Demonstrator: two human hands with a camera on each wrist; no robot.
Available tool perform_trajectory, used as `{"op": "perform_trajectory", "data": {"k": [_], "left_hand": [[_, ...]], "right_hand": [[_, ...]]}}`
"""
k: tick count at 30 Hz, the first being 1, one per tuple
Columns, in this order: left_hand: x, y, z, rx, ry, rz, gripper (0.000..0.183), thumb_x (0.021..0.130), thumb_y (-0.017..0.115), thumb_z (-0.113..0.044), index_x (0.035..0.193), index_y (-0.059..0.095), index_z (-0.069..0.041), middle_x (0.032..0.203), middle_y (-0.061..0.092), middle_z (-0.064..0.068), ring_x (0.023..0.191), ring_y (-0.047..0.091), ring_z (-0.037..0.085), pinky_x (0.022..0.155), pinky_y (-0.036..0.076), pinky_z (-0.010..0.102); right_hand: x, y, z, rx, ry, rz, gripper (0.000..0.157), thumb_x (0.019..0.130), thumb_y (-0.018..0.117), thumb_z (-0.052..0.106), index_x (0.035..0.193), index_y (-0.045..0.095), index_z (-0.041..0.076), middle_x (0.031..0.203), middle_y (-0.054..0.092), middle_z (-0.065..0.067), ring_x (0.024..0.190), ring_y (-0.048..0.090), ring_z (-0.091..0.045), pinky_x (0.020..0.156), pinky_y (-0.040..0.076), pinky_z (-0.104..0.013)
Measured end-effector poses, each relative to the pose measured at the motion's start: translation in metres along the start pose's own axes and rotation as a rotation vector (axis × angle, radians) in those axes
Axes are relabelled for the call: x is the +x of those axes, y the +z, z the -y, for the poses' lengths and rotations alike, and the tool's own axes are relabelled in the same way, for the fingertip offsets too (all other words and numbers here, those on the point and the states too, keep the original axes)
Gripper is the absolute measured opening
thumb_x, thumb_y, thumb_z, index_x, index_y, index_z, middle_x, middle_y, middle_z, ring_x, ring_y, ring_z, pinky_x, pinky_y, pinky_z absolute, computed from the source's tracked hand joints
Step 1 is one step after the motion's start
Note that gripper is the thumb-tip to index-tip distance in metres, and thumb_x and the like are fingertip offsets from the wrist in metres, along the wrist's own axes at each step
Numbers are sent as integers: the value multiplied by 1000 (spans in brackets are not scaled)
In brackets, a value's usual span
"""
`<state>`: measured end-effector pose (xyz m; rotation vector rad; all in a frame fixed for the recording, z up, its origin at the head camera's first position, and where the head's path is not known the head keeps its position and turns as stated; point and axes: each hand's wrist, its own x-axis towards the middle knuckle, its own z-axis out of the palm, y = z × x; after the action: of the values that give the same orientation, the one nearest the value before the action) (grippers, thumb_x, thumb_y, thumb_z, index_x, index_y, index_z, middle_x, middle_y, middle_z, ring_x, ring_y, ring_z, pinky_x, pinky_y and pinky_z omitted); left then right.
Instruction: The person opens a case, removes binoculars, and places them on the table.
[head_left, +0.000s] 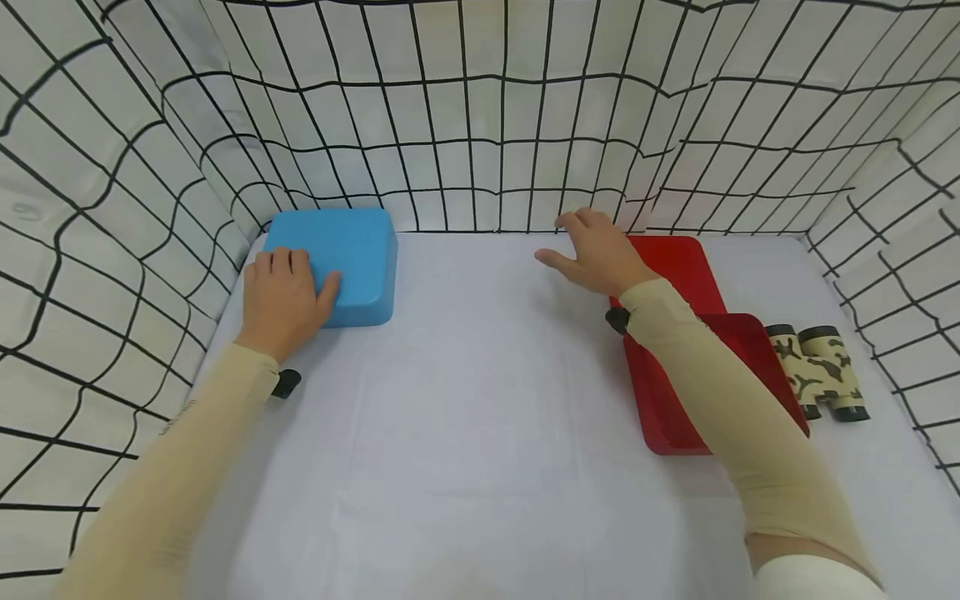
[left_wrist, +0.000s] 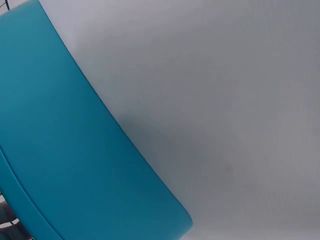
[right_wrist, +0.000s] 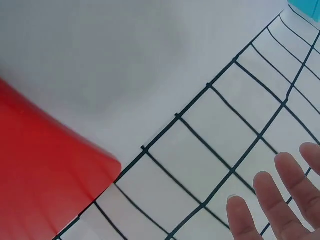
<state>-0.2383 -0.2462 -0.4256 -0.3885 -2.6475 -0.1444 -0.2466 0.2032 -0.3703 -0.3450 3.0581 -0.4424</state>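
Observation:
A blue box-like block (head_left: 360, 258) with rounded corners sits at the back left, against the wire mesh. My left hand (head_left: 281, 300) rests on its near left part, fingers pointing away and thumb spread to the right. In the left wrist view a smooth blue side (left_wrist: 85, 140) of the box fills the left part. My right hand (head_left: 596, 250) is at the back, beside the red container (head_left: 682, 271), with its fingers extended and nothing held. The right wrist view shows its spread fingers (right_wrist: 275, 210) in front of the mesh, with red plastic (right_wrist: 45, 175) at the left.
A second, darker red tray (head_left: 656, 408) lies nearer, overlapping the first and partly hidden by my right forearm. Camouflage-patterned binoculars (head_left: 821, 371) lie to its right. Black wire mesh (head_left: 480, 146) walls the white tabletop (head_left: 480, 400) at the back and both sides.

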Motion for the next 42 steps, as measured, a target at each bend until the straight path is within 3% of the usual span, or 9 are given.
{"op": "perform_trajectory", "data": {"k": [15, 25, 29, 33, 42], "left_hand": [[9, -5, 32, -28, -68, 56, 57, 107, 44, -37, 109, 53, 20, 106, 55, 41, 99, 50, 58, 79, 42, 69], [15, -5, 43, 18, 21, 27, 55, 108, 43, -32, 110, 57, 21, 104, 60, 41, 96, 55, 57, 80, 47, 65], [17, -5, 48, 37, 21, 80, 58, 109, 42, -33, 110, 56, 23, 104, 60, 42, 99, 56, 57, 85, 47, 65], [18, -5, 54, 26, -28, 150, 63, 110, 38, -35, 115, 53, 25, 111, 57, 45, 104, 52, 59, 90, 45, 67], [21, -7, 67, 42, -72, 214, 68, 111, 34, -38, 113, 51, 28, 108, 54, 46, 104, 50, 60, 92, 45, 69]], "right_hand": [[25, 19, 51, -3, -67, 4, 76, 98, 56, 63, 152, 46, 11, 152, 53, -15, 138, 51, -34, 115, 49, -52], [38, 34, 79, 4, -97, -31, 78, 99, 53, 65, 152, 46, 8, 148, 54, -15, 133, 54, -33, 115, 49, -50], [41, 41, 87, -1, -98, -36, 80, 99, 51, 68, 151, 47, 7, 147, 55, -15, 132, 55, -32, 114, 49, -49], [44, 49, 95, -1, -104, -40, 82, 99, 49, 69, 150, 47, 5, 147, 55, -15, 131, 55, -33, 113, 50, -47], [50, 61, 115, -13, -137, -39, 79, 100, 47, 69, 146, 50, 5, 139, 59, -14, 124, 58, -32, 107, 51, -46]]}}
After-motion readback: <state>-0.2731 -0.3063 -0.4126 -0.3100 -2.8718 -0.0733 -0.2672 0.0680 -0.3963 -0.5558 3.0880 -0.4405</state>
